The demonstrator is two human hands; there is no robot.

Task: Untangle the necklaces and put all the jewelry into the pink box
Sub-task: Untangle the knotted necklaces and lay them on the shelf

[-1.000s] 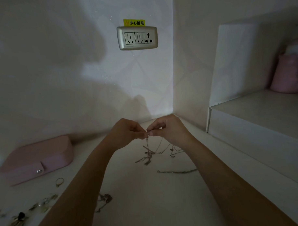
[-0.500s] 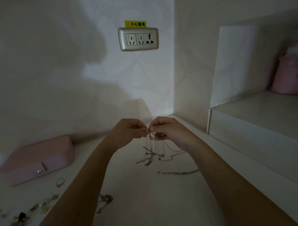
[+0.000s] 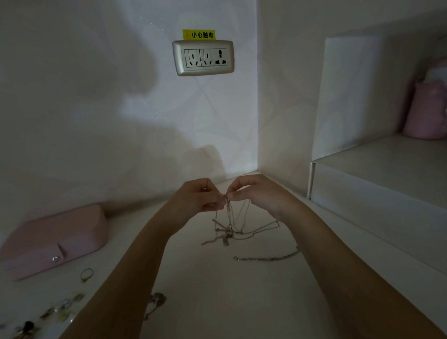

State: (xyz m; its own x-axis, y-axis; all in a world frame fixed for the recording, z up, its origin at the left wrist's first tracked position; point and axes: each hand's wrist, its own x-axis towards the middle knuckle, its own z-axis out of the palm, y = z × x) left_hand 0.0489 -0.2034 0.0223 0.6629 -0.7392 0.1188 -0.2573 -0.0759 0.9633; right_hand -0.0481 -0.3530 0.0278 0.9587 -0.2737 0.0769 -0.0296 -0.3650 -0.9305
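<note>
Thin silver necklaces (image 3: 232,224) hang in a tangled bunch from my fingertips down to the white tabletop. My left hand (image 3: 197,198) and my right hand (image 3: 256,193) meet above them, and each pinches the chains at the top of the bunch. The closed pink box (image 3: 52,240) with a snap tab lies at the left against the wall. A separate chain (image 3: 267,257) lies flat to the right of the tangle. A ring (image 3: 86,273) sits in front of the box, and another small chain (image 3: 156,302) lies beside my left forearm.
Several small jewelry pieces (image 3: 45,315) are scattered at the lower left. A wall socket (image 3: 203,57) with a yellow label is straight ahead. A raised white shelf (image 3: 384,174) stands on the right, with a pink object (image 3: 428,111) on it.
Both hands have lifted slightly with the pinched chains, so more strands hang between the fingers and the table and the loops have spread to the right.
</note>
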